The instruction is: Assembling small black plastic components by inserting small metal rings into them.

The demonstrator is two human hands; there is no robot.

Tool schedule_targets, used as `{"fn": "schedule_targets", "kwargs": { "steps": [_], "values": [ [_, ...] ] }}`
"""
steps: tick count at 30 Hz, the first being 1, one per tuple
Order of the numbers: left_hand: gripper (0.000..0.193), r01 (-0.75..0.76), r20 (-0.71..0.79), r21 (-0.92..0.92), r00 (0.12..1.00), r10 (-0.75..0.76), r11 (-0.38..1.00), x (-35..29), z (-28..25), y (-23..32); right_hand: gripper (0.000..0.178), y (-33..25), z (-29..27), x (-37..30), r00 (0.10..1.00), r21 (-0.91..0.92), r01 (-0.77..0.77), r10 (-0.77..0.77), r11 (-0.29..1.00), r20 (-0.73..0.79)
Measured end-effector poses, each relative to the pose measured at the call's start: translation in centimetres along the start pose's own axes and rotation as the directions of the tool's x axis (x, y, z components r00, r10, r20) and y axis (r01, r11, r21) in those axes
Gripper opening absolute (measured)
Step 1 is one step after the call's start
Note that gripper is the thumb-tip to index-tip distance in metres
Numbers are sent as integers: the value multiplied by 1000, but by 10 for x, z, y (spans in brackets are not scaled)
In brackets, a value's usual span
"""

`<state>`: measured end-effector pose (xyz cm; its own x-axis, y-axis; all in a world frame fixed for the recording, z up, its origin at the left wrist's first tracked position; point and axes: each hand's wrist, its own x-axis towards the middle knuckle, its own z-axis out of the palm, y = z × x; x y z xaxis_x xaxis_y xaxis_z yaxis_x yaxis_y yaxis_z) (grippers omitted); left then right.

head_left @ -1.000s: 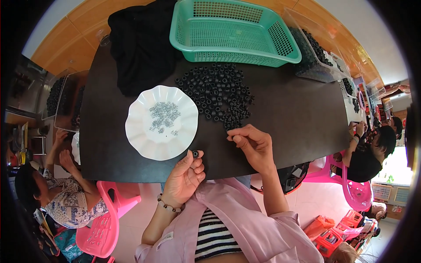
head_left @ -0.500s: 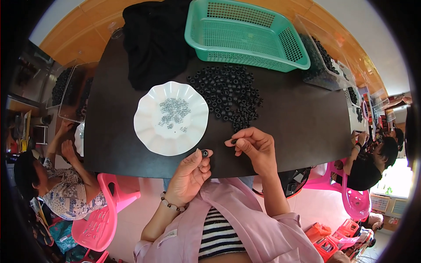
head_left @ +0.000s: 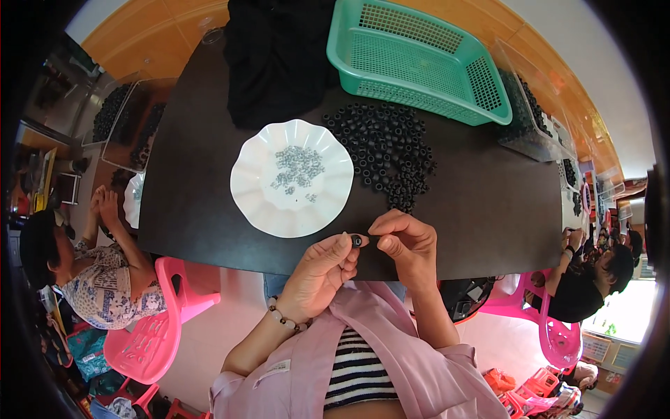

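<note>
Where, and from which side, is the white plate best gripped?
Probably by the left edge of the plate's wavy rim, coming in from the person's left with the left hand, once that hand is free of its bead. The flared rim looks easy to pinch, and the black pile crowds the far right. Keep it level: loose clear bits lie inside.

A black ring (head_left: 356,241) is pinched in the left hand (head_left: 322,271), a dark piece (head_left: 373,240) in the right hand (head_left: 408,246). Clear bits (head_left: 300,166) are spread on a white plate (head_left: 252,178), left of heaped black rings (head_left: 387,143); a green basket (head_left: 426,96) is set beyond.
</note>
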<state>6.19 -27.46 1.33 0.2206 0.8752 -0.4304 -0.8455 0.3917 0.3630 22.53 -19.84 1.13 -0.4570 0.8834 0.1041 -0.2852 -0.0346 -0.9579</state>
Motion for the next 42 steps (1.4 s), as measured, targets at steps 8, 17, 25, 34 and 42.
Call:
{"fn": "schedule_targets", "kwargs": {
  "steps": [8,17,25,34,42],
  "values": [
    [27,-11,31,4,999,11,1000,-1,-5,-3,13,-10,6,1,999,-98,52,-51,994,13],
    [22,-23,56,-14,998,23,1000,-2,-9,-5,14,-8,9,1,996,-215,87,-81,973,35],
    [23,-26,42,4,999,26,1000,-2,-11,-5,15,-9,10,2,994,-332,106,-102,937,29],
    [24,-54,67,49,997,50,997,0,-15,-4,16,-8,10,3,988,-394,151,-143,907,50],
    [25,-100,30,141,995,96,985,-2,-16,-6,16,-9,10,1,989,-420,147,-126,896,77]
  ]
}}
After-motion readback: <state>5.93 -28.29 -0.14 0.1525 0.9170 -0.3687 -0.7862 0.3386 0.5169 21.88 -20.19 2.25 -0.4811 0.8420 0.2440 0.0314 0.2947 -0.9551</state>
